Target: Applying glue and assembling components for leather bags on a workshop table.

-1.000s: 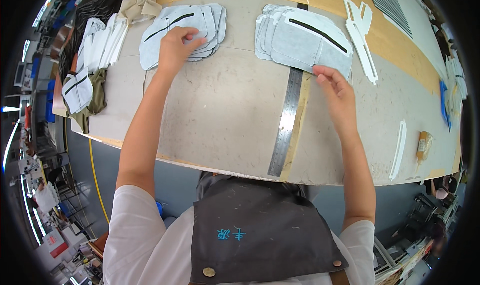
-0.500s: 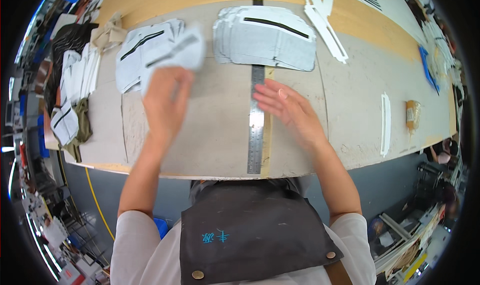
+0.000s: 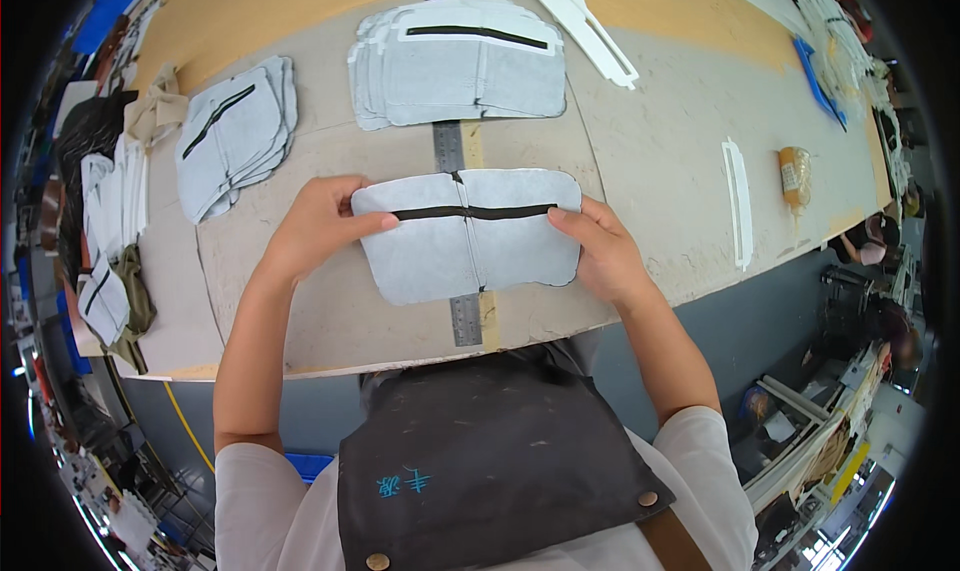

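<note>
Between my two hands is a pale grey fabric panel [image 3: 415,261] with rounded corners, a black strip across it and a seam down its middle. My left hand [image 3: 318,227] pinches its left edge, thumb on top beside the strip's end. At the right edge my right hand [image 3: 606,249] grips it the same way. Under the panel runs a metal ruler [image 3: 466,323], partly covered. Beyond it lies a stack of similar grey panels [image 3: 430,83], a white-framed black strip on the top one. Another fanned stack of panels [image 3: 238,136] lies to the left.
White slotted templates [image 3: 590,33] lie at the far side. A narrow white slotted strip [image 3: 738,203] and an amber bottle [image 3: 796,179] are at the right, with a blue tool [image 3: 822,87] beyond. Cloth pieces [image 3: 112,196] crowd the table's left edge.
My left hand has brought a panel from the left stack to the middle, over the ruler. My right hand, empty before, now grips its right edge. The view has shifted.
</note>
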Demonstrator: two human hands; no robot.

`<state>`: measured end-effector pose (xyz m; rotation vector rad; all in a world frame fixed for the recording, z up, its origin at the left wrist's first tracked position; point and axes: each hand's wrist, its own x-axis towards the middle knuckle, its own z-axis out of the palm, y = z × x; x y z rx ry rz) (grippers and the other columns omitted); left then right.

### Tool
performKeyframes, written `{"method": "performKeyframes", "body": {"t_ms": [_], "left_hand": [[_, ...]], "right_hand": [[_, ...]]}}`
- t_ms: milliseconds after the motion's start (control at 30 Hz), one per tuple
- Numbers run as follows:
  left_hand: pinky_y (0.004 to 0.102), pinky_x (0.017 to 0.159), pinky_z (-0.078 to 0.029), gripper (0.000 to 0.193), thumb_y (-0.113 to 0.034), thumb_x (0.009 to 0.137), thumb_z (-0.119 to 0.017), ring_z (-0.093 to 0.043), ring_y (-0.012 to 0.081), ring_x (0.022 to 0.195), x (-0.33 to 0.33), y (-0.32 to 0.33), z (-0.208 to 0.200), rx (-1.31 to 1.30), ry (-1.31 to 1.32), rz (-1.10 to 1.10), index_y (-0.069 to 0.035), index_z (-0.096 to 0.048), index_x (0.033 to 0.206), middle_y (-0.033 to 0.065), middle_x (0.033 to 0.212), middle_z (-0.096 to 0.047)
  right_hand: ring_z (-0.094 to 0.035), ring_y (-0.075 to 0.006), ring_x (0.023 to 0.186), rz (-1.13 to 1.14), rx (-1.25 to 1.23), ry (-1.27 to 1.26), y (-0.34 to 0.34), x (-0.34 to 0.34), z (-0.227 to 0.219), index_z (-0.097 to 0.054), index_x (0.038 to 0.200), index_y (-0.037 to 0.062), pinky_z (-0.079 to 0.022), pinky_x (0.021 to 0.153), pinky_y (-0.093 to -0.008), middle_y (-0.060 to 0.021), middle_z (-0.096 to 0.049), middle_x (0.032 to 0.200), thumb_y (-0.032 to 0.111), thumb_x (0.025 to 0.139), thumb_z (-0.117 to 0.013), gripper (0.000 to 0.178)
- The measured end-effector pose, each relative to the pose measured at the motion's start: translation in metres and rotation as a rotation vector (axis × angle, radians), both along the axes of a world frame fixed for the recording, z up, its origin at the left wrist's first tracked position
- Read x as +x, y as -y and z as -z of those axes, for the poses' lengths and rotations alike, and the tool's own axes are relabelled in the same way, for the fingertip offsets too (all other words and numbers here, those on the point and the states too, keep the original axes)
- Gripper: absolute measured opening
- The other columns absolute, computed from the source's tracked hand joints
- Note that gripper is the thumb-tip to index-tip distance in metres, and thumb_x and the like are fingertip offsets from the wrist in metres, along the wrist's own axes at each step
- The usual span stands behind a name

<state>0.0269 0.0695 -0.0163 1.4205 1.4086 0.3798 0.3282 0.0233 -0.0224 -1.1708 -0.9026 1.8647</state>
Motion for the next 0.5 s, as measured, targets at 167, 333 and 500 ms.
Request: {"method": "performKeyframes", "body": {"t_ms": [167,333,500], "left_hand": [[0.0232,0.071,-0.045,0.025,-0.020,0.088,-0.074,-0.057,0.0073,0.076,0.031,0.040,0.010,-0.034,0.321,-0.357,0.003,-0.069,0.097,0.0014,0.082,-0.066],[0.0222,0.055,-0.033,0.031,-0.020,0.101,-0.058,-0.036,0.0039,0.064,0.056,0.060,0.021,0.511,0.093,-0.546,-0.001,-0.056,0.076,-0.0051,0.066,-0.044],[0.0241,0.050,-0.027,0.037,-0.020,0.102,-0.056,-0.027,0.0059,0.062,0.059,0.065,0.030,0.604,0.061,-0.585,-0.001,-0.045,0.072,-0.0036,0.063,-0.033]], "right_hand": [[-0.050,-0.0056,0.072,0.246,0.144,0.306,0.005,-0.005,0.006,-0.067,0.099,0.0001,-0.043,0.065,-0.0236,0.0025,-0.062,0.079,0.025,0.100,-0.056,0.027],[-0.027,-0.0068,0.055,0.459,0.640,0.833,0.005,-0.011,0.018,-0.044,0.066,0.0023,-0.027,0.045,-0.0276,-0.0003,-0.034,0.053,0.023,0.099,-0.059,0.042],[-0.027,-0.0080,0.054,0.458,0.685,0.849,0.011,-0.010,0.022,-0.045,0.066,0.0014,-0.028,0.045,-0.0276,-0.0041,-0.033,0.055,0.020,0.100,-0.058,0.041]]}}
